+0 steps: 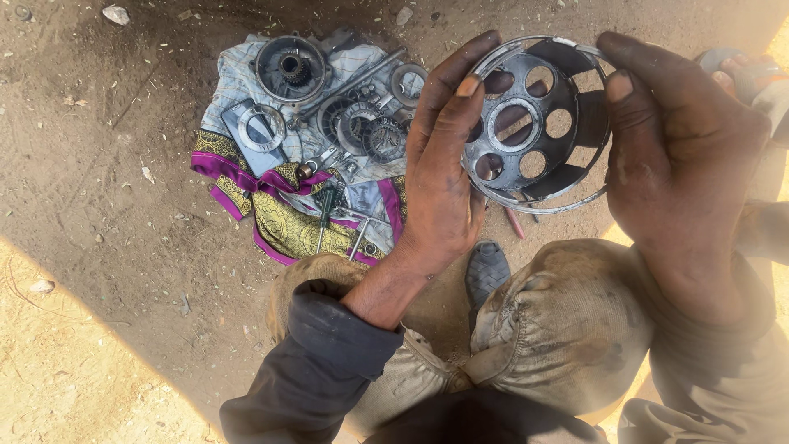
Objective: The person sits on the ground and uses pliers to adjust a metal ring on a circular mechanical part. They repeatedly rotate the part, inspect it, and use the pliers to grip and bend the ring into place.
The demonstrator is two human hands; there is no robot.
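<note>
Both hands' grip, left hand and right hand, clasps a perforated metal drum above dusty ground and patterned cloth.

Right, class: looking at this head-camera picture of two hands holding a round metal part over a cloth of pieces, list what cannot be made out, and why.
Head view only:
- Left edge of the round slotted metal housing: hidden by the left hand.
- Its right side: covered by the right hand.
- Small parts on the patterned cloth: too small to identify.
- A foot at upper right: cut off by the edge.
- Ground beneath the knees: hidden by the trousers.
</note>
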